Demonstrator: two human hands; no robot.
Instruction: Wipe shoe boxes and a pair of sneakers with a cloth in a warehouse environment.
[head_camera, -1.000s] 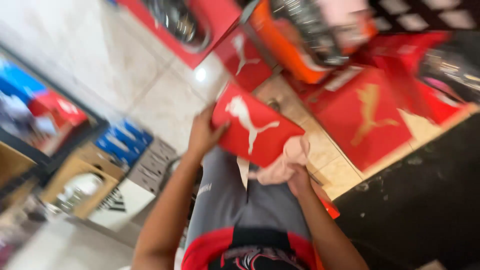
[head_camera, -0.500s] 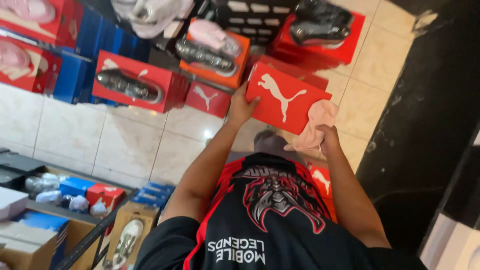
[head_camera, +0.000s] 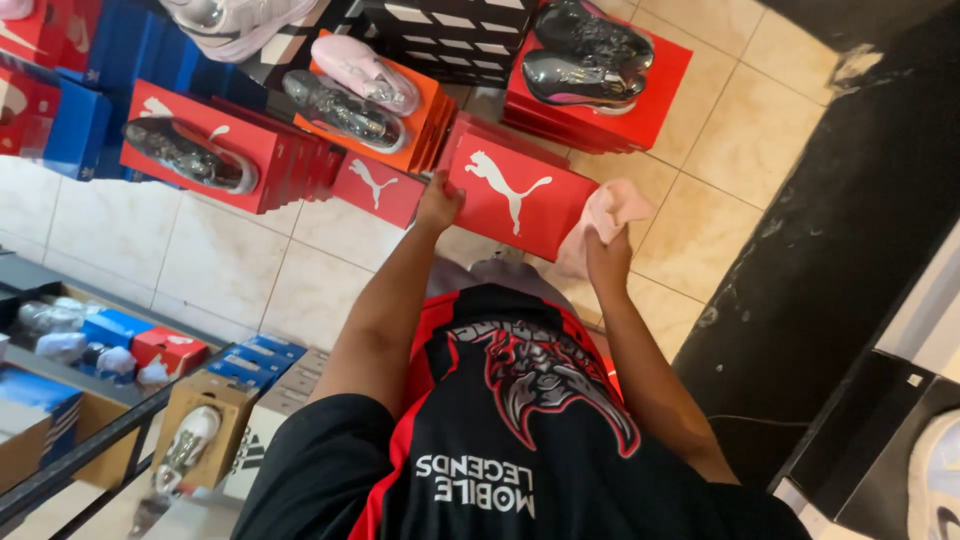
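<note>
- A tiled floor (head_camera: 200, 260) of pale square tiles fills most of the view, seen from above over the person's black and red shirt (head_camera: 500, 420).
- A dark counter or wall (head_camera: 830, 230) runs down the right side.
- Stacks of shoe boxes (head_camera: 250, 150) in red, orange, blue and black crowd the top of the view, several with a single shoe resting on the lid (the shoes look dark or pale pink).
- Lower left, a dark shelf frame (head_camera: 80, 450) stands over cardboard cartons and small blue and red boxes.
- A red shoe box (head_camera: 515, 195) with a white animal emblem on its lid is held out in front of the person, above the floor, tilted, just in front of the stacks.
- The left hand (head_camera: 440, 200) grips the box's left edge, fingers closed around the edge.
- The right hand (head_camera: 605, 255) is closed around a pink cloth (head_camera: 605, 215), pressed against the box's right edge.
- What could go wrong, as a judgement: the box is truly gripped on one side only, so a firm wipe from the cloth could twist it out of the left hand and drop it to the tiles.
- A wide swing might also knock a loose shoe off a nearby stack.
</note>
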